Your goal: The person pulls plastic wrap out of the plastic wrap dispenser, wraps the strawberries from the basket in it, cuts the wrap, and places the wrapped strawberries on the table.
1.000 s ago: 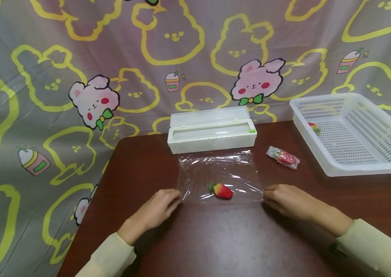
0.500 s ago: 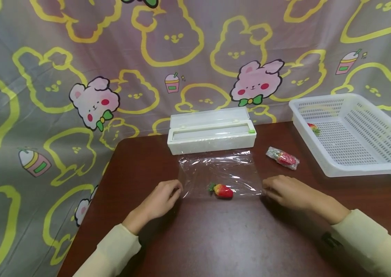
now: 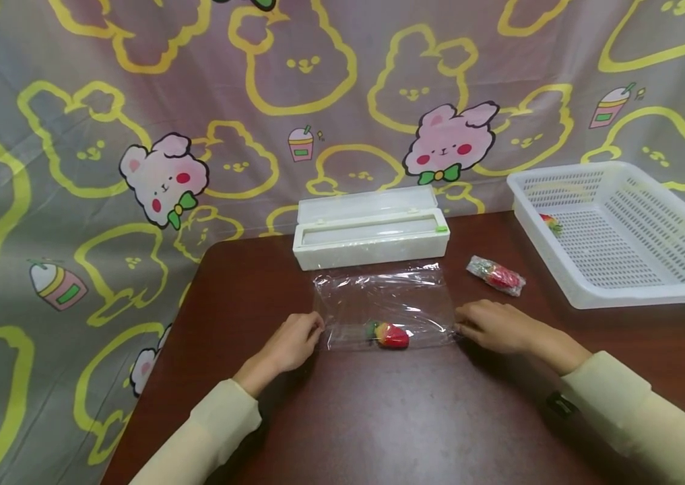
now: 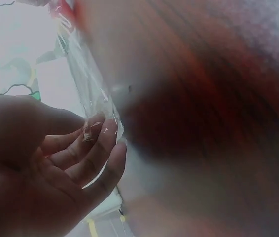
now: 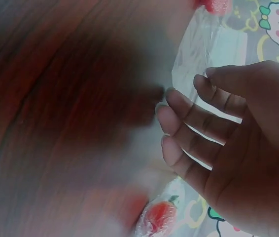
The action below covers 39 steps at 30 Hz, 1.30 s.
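Note:
A red strawberry (image 3: 393,335) with a green leafy top lies on its side at the front of a clear sheet of plastic wrap (image 3: 387,296). A layer of the film overlaps the strawberry in the head view. My left hand (image 3: 294,342) pinches the film's left front corner between thumb and fingertips; the left wrist view shows the crumpled film (image 4: 92,84) at those fingers. At the opposite corner, my right hand (image 3: 496,327) pinches the film (image 5: 193,64) between thumb and index finger, its other fingers loosely bent. Both hands stay low over the brown table (image 3: 372,417).
Behind the film stands a white wrap dispenser box (image 3: 372,250) with its lid raised. A film-wrapped strawberry (image 3: 496,275) lies to its right. Farther right is a white slotted basket (image 3: 639,293) with another strawberry (image 3: 551,223) inside. A patterned curtain (image 3: 342,87) hangs behind the table.
Both hands have lifted the film's front edge and moved it away from the body, over the strawberry, drawing slightly inward. The strawberry has stayed in place.

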Available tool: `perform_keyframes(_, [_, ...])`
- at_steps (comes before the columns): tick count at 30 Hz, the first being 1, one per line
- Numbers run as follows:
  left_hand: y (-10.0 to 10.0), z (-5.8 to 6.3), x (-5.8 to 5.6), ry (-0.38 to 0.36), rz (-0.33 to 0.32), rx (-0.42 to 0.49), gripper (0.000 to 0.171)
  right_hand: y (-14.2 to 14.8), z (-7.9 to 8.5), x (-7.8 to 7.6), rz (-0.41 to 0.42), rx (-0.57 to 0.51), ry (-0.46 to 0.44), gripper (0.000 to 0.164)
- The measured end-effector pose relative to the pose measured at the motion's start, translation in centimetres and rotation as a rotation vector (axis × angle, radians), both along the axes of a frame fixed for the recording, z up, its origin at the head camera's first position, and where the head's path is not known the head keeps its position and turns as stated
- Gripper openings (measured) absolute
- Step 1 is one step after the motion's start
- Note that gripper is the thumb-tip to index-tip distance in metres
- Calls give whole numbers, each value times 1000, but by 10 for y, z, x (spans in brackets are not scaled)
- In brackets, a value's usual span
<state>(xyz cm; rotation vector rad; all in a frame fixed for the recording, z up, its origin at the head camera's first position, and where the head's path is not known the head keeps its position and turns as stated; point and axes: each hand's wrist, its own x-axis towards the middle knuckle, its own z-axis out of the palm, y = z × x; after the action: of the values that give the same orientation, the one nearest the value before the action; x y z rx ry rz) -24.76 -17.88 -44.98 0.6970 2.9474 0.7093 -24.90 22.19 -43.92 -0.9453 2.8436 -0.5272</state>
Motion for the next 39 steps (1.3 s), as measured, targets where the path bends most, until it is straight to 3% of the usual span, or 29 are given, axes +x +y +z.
perform_keyframes(4, [0, 1, 1, -7, 14, -32, 11, 0, -3, -4, -5, -3, -23, 11])
perform_keyframes(10, [-3, 5, 3, -4, 94, -44, 11, 1, -5, -7, -4, -4, -33, 8])
perform_keyframes(17, [-9, 4, 4, -67, 118, -6, 33, 2, -7, -8, -14, 2, -14, 5])
perform_keyframes(21, [-11, 4, 4, -94, 80, -6, 22, 1, -7, -8, -22, 8, -27, 7])
perform_keyframes(26, [-13, 0, 4, -49, 81, 19, 4, 1, -7, -9, -21, 5, -31, 6])
perform_keyframes(39, [-16, -1, 6, -71, 174, 62, 11, -1, -9, -11, -31, 6, -35, 8])
